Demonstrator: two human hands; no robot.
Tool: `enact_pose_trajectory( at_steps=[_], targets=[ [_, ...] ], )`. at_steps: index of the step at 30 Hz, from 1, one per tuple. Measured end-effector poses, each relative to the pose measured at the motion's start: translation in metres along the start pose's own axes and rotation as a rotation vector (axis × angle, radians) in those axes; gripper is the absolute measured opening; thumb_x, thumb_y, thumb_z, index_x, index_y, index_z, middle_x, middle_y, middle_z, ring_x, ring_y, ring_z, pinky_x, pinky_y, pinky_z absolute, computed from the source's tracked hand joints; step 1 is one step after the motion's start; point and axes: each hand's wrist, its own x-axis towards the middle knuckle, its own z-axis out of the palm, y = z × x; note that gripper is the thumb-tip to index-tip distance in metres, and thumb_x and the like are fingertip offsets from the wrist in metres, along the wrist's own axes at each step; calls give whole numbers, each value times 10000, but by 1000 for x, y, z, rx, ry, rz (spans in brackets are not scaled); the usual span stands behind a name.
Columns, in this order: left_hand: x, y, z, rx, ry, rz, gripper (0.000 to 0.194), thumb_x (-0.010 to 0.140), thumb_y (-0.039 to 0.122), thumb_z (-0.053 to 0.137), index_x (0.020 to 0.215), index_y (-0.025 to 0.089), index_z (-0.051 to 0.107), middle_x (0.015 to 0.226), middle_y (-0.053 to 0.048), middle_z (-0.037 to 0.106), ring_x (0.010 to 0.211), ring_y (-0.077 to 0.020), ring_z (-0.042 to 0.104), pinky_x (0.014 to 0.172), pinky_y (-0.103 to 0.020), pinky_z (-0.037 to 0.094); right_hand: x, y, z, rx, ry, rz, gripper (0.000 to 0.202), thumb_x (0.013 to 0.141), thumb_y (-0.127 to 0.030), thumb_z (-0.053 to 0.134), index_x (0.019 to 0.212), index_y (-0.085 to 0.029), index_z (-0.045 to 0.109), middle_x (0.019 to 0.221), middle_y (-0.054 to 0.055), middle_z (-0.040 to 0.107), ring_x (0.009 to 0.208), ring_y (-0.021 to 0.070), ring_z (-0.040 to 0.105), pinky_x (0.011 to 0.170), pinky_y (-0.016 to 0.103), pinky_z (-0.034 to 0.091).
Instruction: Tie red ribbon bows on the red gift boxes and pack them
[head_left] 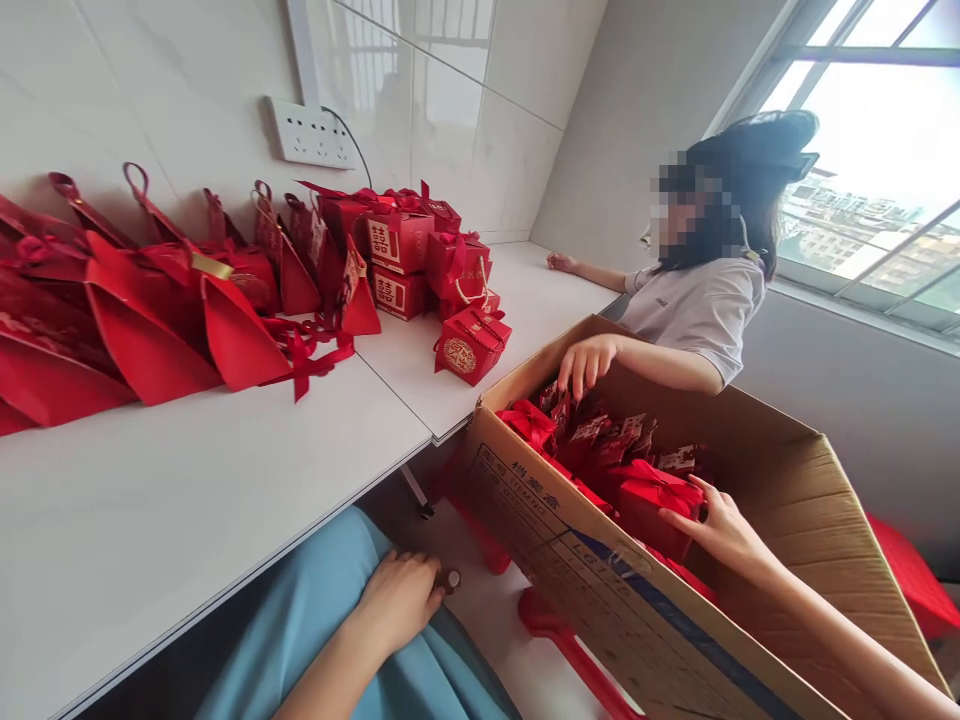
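Note:
My right hand (716,525) is inside the cardboard box (600,600). Its thumb and fingers grip the right end of a red gift box (652,500) topped with a ribbon bow. Around that gift box lie several more red packages with patterned tags (592,430). My left hand (401,600) rests on my knee, over light blue cloth (300,620), its fingers draped loosely and holding nothing I can see. A small round brownish thing (449,580) shows just beyond its fingertips; I cannot tell what it is.
Red gift bags (150,320) and stacked red gift boxes (401,260) stand on the white table (247,480) by the wall. A co-worker sits across, one hand (589,365) over the cardboard box. A red stool-like piece (562,640) is below.

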Motion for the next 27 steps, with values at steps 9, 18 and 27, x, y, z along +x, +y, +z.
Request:
enact_pose_trajectory(
  at_steps=[9,18,27],
  targets=[
    [-17,-12,-3,-12,44,3,321,864,219,402,1060,155,648,1070,-129,674,1032,-296,622,937,-447,425,-26,-77,-13,938,-313,206,423,800,-604,415,946,-232,551,985,95,695,981,266,667,781,417,575],
    [-21,-19,-1,-48,78,2,340,872,225,381,1082,148,638,1094,-119,674,1039,-303,619,933,-453,429,-16,-71,3,869,-258,58,438,752,-598,497,1000,-244,571,1004,65,673,937,255,656,734,406,592],
    [-27,-20,-2,-74,116,-14,337,859,235,391,1055,150,652,1067,-128,683,1020,-311,628,915,-450,441,1,-45,75,317,66,-289,693,559,-605,673,1125,-225,548,1231,185,487,1149,368,517,895,510,507]
  ],
)
